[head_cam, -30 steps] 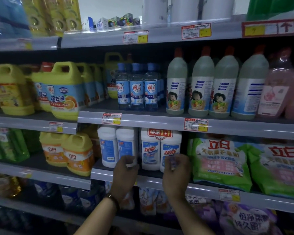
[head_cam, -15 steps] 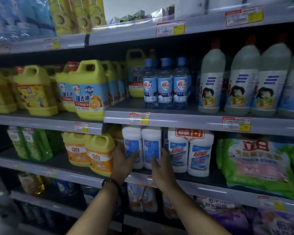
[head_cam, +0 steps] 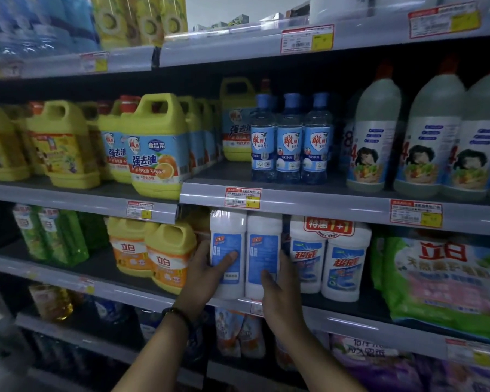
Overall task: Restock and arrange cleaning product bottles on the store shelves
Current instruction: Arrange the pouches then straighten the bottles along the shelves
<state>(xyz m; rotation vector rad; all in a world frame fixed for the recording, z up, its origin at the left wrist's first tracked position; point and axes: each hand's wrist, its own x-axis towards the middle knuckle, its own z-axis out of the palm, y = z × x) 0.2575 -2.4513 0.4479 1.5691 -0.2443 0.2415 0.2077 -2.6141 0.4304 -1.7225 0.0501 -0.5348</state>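
A grey store shelf [head_cam: 351, 321] is carrying the goods at chest height, with more shelves running above and below it. At its right end a big green laundry-powder bag [head_cam: 447, 281] is lying against the back. On the shelf above, a large yellow dish-soap jug [head_cam: 156, 148] is standing at the front edge, tall grey bottles with red caps [head_cam: 375, 142] are lining up to the right, and three small blue bottles [head_cam: 290, 140] are standing between them.

On the chest-height shelf a shrink-wrapped twin pack [head_cam: 330, 258] with a red "1+1" banner is standing just right of two white bottles with blue labels, and a yellow jug with an orange label [head_cam: 171, 257] is standing just to their left. The left white bottle [head_cam: 228, 230] and the right white bottle [head_cam: 263, 236] are standing upright, touching side by side at the shelf's front edge.

The left hand [head_cam: 203, 278] is grasping the left white bottle, its fingers wrapping the outer side and the thumb lying across the label. The right hand [head_cam: 280, 295] is grasping the right white bottle, fingers reaching between it and the twin pack. A dark beaded bracelet [head_cam: 178, 314] is sitting on the left wrist. A red-and-white price tag [head_cam: 242, 196] is hanging just above the bottles.
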